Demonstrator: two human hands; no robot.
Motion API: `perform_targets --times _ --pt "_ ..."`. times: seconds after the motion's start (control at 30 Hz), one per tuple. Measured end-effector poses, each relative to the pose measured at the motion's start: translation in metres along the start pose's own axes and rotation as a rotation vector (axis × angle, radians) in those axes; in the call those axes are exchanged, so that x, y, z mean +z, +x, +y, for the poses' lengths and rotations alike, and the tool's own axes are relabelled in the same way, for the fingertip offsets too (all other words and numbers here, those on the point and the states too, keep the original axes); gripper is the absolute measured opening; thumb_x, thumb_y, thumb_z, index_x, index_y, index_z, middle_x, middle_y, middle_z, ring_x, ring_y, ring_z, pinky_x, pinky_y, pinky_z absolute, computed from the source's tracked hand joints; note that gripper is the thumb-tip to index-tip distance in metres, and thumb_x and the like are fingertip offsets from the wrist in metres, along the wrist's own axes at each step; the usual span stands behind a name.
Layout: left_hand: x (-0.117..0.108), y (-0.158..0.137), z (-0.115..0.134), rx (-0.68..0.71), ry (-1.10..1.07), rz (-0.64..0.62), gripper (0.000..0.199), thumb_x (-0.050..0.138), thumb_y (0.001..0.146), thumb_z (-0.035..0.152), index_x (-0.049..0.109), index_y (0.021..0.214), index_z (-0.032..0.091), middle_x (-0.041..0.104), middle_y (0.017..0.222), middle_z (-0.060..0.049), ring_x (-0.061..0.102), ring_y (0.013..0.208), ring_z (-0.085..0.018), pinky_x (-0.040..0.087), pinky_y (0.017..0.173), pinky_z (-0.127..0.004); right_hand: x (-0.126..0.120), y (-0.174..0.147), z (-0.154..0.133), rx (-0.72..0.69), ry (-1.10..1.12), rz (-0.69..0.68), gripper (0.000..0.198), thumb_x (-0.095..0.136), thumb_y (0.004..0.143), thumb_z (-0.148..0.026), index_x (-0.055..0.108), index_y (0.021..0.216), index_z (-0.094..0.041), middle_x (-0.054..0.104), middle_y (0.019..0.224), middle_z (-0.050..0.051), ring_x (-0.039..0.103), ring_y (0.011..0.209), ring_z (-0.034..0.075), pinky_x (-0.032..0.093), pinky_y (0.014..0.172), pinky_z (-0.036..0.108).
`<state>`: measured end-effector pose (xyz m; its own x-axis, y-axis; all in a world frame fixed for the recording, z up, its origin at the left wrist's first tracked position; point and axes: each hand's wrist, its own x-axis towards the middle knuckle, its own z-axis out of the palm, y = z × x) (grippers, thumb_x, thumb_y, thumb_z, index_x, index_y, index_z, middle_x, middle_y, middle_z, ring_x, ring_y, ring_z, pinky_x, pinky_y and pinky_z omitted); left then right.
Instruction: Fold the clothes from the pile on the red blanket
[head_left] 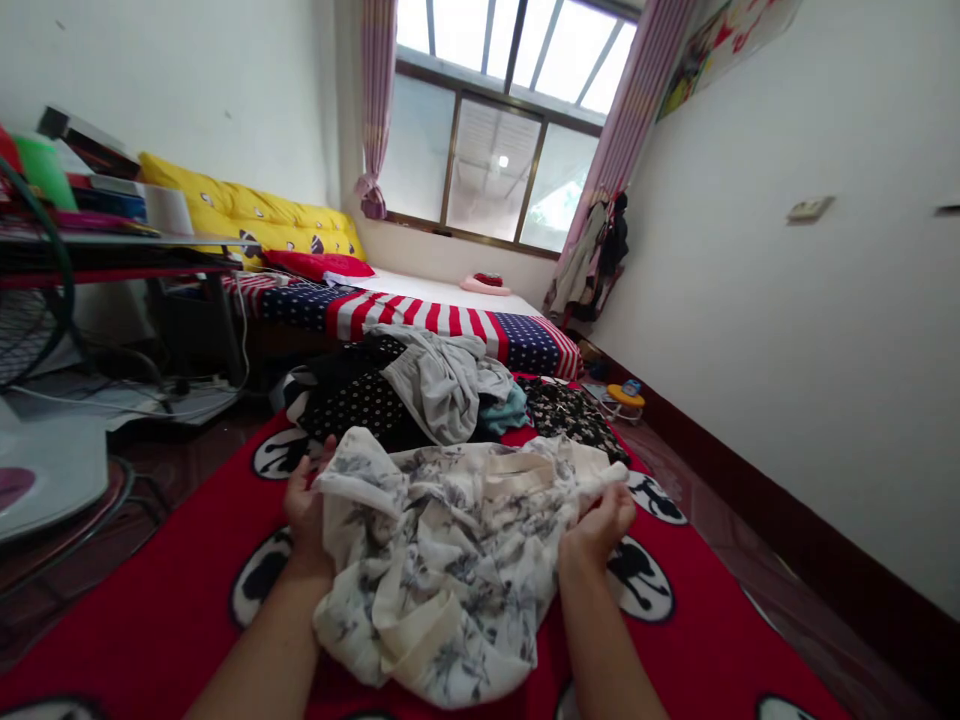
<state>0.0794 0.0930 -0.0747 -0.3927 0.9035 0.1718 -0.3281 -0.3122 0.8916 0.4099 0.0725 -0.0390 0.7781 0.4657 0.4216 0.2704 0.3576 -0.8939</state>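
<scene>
A white garment (480,560), printed with grey flowers and much crumpled, is seen over the red blanket (180,590). Its right corner is pinched by the right hand (598,530); at its left edge, the grip of the left hand (306,515) cannot be told.

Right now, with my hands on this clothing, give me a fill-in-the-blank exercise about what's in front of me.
1. The left hand and right hand hold a white floral garment over a ____ blanket.
2. Beyond it, the light gray garment lies to the ____ of the black floral fabric in this view.
3. The long cushion behind the red pillow is ____.
4. A pink ____ hangs at each side of the window.

Missing words: red; left; yellow; curtain.
</scene>
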Motion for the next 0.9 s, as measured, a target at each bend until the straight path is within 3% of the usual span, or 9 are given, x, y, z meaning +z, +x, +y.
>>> perform_targets --times 0.1,0.2,0.27,0.37,0.47,0.6,0.67,0.77,0.9 --pt "-0.004 0.010 0.010 0.051 -0.033 0.254 0.042 0.036 0.083 0.051 0.058 0.103 0.021 0.070 0.099 -0.008 0.064 0.103 -0.027 0.053 0.086 -0.045 0.002 -0.017 -0.022 -0.185 -0.025 0.064 0.045 0.049 0.085 -0.036 0.045 0.128 -0.021 0.046 0.139 0.011 0.045 0.128 0.024 0.038 0.103 0.041" --pt "0.001 0.008 0.031 0.191 0.030 0.471 0.029 0.050 0.080 0.030 0.058 0.105 0.018 0.066 0.115 -0.006 0.058 0.112 -0.023 0.045 0.098 -0.042 0.009 -0.033 -0.036 -0.217 -0.024 -0.220 0.041 0.049 0.086 -0.032 0.044 0.125 -0.020 0.054 0.129 0.012 0.063 0.095 0.019 0.048 0.085 0.035" --pt "0.010 -0.002 0.050 0.363 0.131 0.515 0.029 0.054 0.079 0.023 0.059 0.106 0.017 0.064 0.119 -0.002 0.055 0.115 -0.021 0.040 0.105 -0.039 0.015 -0.041 -0.036 -0.172 -0.140 -0.419 0.048 0.054 0.083 -0.036 0.044 0.127 -0.020 0.057 0.123 0.012 0.064 0.077 0.017 0.050 0.073 0.033" --pt "0.026 -0.022 0.073 0.562 0.360 0.362 0.018 0.053 0.085 0.025 0.065 0.096 0.018 0.069 0.102 0.000 0.061 0.104 -0.020 0.043 0.101 -0.036 0.018 -0.047 -0.029 -0.212 -0.425 -0.609 0.069 0.068 0.071 -0.041 0.044 0.133 -0.023 0.051 0.133 0.012 0.061 0.102 0.025 0.049 0.083 0.038" --pt "0.039 -0.037 0.072 0.484 0.581 -0.035 0.024 0.058 0.082 0.035 0.066 0.099 0.020 0.070 0.100 -0.003 0.063 0.101 -0.022 0.045 0.097 -0.037 0.016 -0.047 -0.019 -0.224 -0.623 -0.803 0.091 0.077 0.059 -0.038 0.038 0.141 -0.028 0.032 0.150 0.013 0.048 0.124 0.032 0.047 0.087 0.040" --pt "0.047 -0.044 0.029 0.371 0.902 -0.518 0.075 0.075 0.062 0.032 0.052 0.133 0.024 0.054 0.136 -0.008 0.049 0.125 -0.029 0.037 0.107 -0.041 0.011 -0.042 -0.005 -0.192 -0.801 -0.841 0.091 0.078 0.057 -0.025 0.042 0.141 -0.031 0.019 0.156 0.017 0.062 0.107 0.033 0.049 0.075 0.038" --pt "0.047 -0.045 0.006 0.335 1.011 -0.535 0.077 0.072 0.064 0.028 0.049 0.137 0.023 0.055 0.136 -0.011 0.051 0.123 -0.030 0.039 0.104 -0.041 0.009 -0.038 0.001 -0.191 -0.805 -0.758 0.061 0.069 0.065 -0.020 0.059 0.124 -0.031 0.026 0.154 0.014 0.066 0.094 0.028 0.048 0.072 0.036" --pt "0.044 -0.044 -0.008 0.258 1.088 -0.415 0.050 0.059 0.074 0.022 0.061 0.124 0.022 0.068 0.114 -0.009 0.062 0.105 -0.027 0.046 0.091 -0.037 0.009 -0.031 0.007 -0.143 -0.601 -0.639 0.018 0.059 0.069 -0.016 0.070 0.082 -0.023 0.048 0.139 0.012 0.065 0.092 0.025 0.048 0.077 0.036" --pt "0.044 -0.045 0.007 0.309 1.033 -0.282 0.022 0.051 0.081 0.026 0.071 0.092 0.025 0.074 0.091 -0.003 0.067 0.087 -0.023 0.047 0.080 -0.031 0.013 -0.024 0.003 0.034 -0.147 -0.481 0.019 0.053 0.076 -0.033 0.064 0.082 -0.019 0.068 0.091 0.007 0.063 0.082 0.022 0.051 0.070 0.033"
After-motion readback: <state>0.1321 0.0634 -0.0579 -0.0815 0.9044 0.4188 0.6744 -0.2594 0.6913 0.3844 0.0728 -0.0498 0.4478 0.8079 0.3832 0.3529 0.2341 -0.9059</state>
